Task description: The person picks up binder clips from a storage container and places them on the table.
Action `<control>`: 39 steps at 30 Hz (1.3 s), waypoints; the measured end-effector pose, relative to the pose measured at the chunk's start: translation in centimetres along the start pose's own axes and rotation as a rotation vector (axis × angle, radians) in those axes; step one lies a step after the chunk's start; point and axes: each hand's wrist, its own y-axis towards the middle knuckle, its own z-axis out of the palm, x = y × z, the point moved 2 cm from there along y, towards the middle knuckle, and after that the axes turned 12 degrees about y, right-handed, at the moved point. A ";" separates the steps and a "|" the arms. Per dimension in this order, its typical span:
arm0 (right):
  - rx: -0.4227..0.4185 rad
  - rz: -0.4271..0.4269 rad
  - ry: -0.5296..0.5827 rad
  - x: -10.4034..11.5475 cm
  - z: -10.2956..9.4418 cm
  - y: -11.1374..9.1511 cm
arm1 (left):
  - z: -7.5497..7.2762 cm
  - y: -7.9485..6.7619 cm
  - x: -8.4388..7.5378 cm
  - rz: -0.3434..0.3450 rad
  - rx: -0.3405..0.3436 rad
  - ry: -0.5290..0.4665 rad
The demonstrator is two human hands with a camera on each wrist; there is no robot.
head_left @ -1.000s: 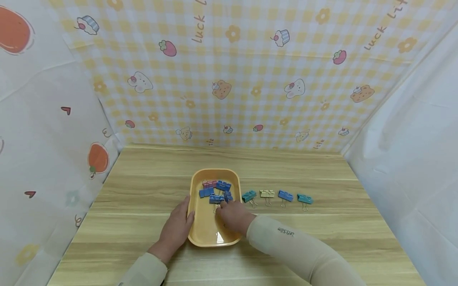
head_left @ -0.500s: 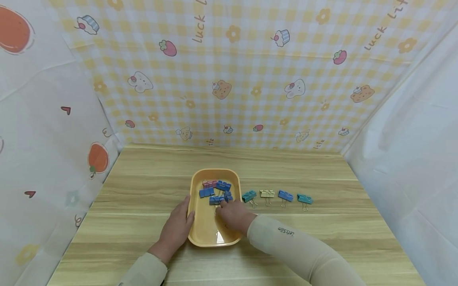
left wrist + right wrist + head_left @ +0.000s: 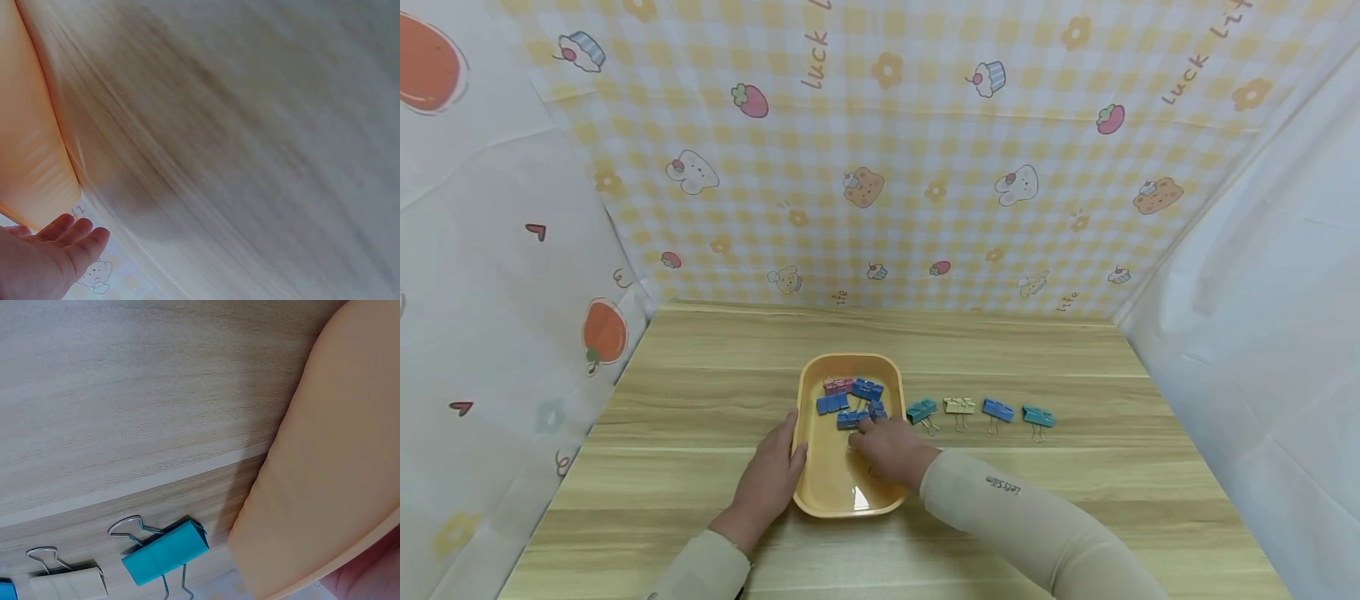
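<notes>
My left hand (image 3: 767, 467) holds the left side of a yellow-orange plastic tray (image 3: 808, 492), thumb over the rim and fingers along the outer wall. In the left wrist view, the fingers (image 3: 75, 240) lie close to that wall. My right hand (image 3: 889, 450) reaches over the right rim into the tray, fingers pointing down beside a blue binder clip (image 3: 851, 421) and a dark blue binder clip (image 3: 876, 409). Its fingertips are hidden, so whether they pinch a clip cannot be seen. Further back in the tray lie a pink binder clip (image 3: 838, 386) and two more blue ones.
Right of the tray, a row stands on the wooden table (image 3: 722, 350): a teal clip (image 3: 921, 410), a cream clip (image 3: 959, 406), a blue clip (image 3: 997, 409) and another teal clip (image 3: 1038, 416). A checked cloth (image 3: 925, 225) hangs behind.
Both hands keep nearly the same place, and the tray and the row of clips stay put. The whole head view shifts very slightly.
</notes>
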 end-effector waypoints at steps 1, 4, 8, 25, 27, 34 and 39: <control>-0.007 -0.004 0.002 0.0 0.0 0.0 | 0.0 0.0 0.0 -0.001 0.002 0.000; -0.021 -0.010 0.012 0.0 -0.1 -0.1 | 0.0 0.0 0.0 -0.006 0.008 0.001; -0.030 -0.011 0.037 -0.1 -0.2 0.0 | 0.1 0.1 0.1 -0.009 0.008 0.005; -0.083 -0.030 0.075 -0.3 -1.0 -0.5 | 0.0 0.0 -0.1 -0.010 0.010 -0.011; -0.097 -0.038 0.070 -0.4 -1.1 -0.6 | -0.1 -0.1 -0.1 -0.011 0.008 -0.011; -0.147 -0.064 0.063 -0.6 -1.8 -1.0 | -0.2 -0.2 -0.3 -0.004 -0.002 -0.007; -0.159 -0.057 0.072 -0.8 -2.5 -1.3 | -0.3 -0.2 -0.3 0.005 -0.015 -0.007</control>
